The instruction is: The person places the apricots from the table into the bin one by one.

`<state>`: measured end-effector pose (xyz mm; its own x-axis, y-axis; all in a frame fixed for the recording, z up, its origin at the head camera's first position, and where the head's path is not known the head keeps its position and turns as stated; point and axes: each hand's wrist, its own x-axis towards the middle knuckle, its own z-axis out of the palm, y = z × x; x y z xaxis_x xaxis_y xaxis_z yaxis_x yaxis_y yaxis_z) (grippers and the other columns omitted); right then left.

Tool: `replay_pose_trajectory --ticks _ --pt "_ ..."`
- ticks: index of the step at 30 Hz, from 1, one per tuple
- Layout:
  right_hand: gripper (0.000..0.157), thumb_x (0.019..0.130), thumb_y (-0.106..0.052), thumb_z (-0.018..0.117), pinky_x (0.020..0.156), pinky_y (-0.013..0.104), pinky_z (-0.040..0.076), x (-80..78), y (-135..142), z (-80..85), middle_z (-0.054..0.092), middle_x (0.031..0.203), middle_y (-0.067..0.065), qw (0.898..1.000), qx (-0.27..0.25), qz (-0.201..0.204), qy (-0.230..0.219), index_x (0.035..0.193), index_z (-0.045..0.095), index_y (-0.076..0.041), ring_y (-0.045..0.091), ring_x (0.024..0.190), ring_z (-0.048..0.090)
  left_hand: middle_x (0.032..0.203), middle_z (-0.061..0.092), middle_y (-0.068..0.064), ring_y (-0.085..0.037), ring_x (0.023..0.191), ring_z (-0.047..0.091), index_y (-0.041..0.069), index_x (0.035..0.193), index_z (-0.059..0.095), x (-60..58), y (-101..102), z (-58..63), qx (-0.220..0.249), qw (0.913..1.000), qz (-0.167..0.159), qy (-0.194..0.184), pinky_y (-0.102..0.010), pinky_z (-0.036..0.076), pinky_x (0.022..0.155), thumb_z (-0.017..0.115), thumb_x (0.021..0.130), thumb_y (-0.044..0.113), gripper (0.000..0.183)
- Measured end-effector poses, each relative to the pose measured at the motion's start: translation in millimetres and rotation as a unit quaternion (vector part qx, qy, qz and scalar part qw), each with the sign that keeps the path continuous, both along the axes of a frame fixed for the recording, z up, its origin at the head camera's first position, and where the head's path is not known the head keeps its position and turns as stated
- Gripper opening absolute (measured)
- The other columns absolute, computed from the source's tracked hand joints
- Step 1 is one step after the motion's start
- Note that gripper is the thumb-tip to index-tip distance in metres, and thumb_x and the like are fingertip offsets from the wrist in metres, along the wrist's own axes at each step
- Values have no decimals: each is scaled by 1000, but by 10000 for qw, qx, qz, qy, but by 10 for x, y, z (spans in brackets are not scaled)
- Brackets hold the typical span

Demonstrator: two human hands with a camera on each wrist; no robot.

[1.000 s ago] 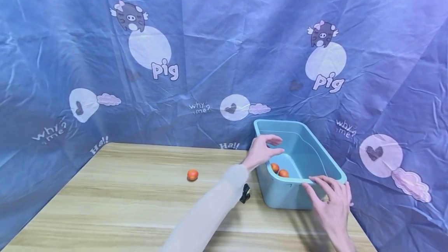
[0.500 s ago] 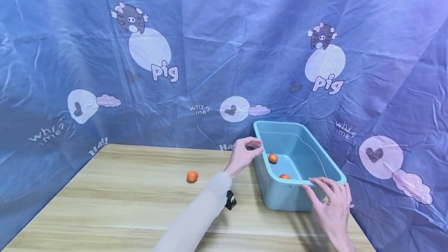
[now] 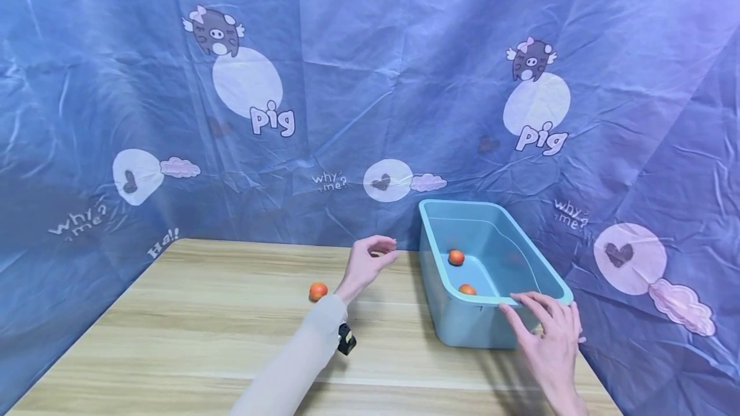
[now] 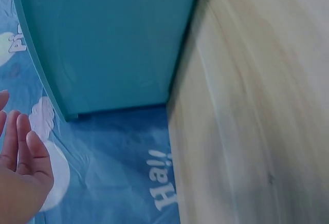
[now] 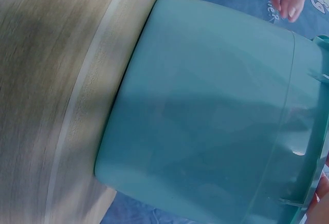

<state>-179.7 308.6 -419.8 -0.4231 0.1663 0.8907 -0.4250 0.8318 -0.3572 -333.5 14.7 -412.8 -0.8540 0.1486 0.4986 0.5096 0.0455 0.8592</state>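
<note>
My left hand (image 3: 367, 266) hovers over the table between a loose round orange-red fruit (image 3: 318, 291) and the blue plastic bin (image 3: 448, 313). Its fingers bend loosely toward the thumb with nothing between them. In the left wrist view, part of that hand (image 4: 25, 167) shows beside the bin's outer wall (image 4: 108, 44). My right hand (image 3: 549, 342) holds the bin's near rim, fingers over the edge and thumb in front. Inside the bin lie two similar fruits: one by the left wall (image 3: 456, 257), another (image 3: 467, 289) partly hidden behind the near rim. The fruit's exact kind cannot be told.
A wood-grain table (image 3: 191, 332) carries everything. Blue printed cloth (image 3: 347, 82) hangs behind it and along both sides, close to the bin's far end. A small black device (image 3: 346, 339) sits at the left wrist.
My left hand has drawn out from over the bin and moved left across the table. One fruit in the bin has rolled farther back. The right hand stays on the rim.
</note>
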Motion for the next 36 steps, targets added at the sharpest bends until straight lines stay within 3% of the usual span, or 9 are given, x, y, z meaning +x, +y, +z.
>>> replay_pose_trajectory --ticks 4,9,15,20,28,36 --pt "33 62 -9 86 116 60 12 0 2 7 67 94 15 10000 -8 -18 -17 93 76 -7 -10 110 42 98 73 -21 -32 90 68 -2 103 72 47 -134 -18 -41 9999 63 -111 -29 54 75 76 81 -1 22" --pt "33 62 -8 86 116 60 12 16 12 9 66 94 16 9999 -7 -70 -105 93 76 -6 -11 110 41 100 71 -25 -28 90 68 -6 105 70 136 -303 17 -41 9996 38 -287 -25 53 76 74 82 -3 24" --pt "32 62 -8 86 116 61 13 27 14 14 66 93 15 10000 21 -45 -63 93 76 -6 -12 110 41 99 73 -17 -13 86 66 3 104 73 28 -458 -172 -9 9989 221 -402 -19 51 74 78 82 6 22" --pt "32 63 -8 86 116 60 12 18 8 9 66 95 16 10000 18 -3 -38 93 76 -5 -12 110 41 101 72 -16 -8 87 65 6 105 72 25 -606 -257 -69 9984 207 -516 -20 52 76 77 83 8 23" --pt "33 62 -7 86 116 60 13 15 -7 14 67 94 16 10000 15 -2 -32 93 76 -6 -12 110 41 102 71 -22 -10 88 65 1 106 71 17 -872 -352 139 9958 431 -794 -20 52 79 77 82 3 25" --pt "30 66 -10 85 116 60 11 7 27 -22 65 96 19 9997 47 -25 -237 94 75 -3 -16 113 36 108 71 -17 -17 98 64 2 110 71 -4 -1195 -520 -278 9889 719 -1267 -24 49 89 77 81 6 30"
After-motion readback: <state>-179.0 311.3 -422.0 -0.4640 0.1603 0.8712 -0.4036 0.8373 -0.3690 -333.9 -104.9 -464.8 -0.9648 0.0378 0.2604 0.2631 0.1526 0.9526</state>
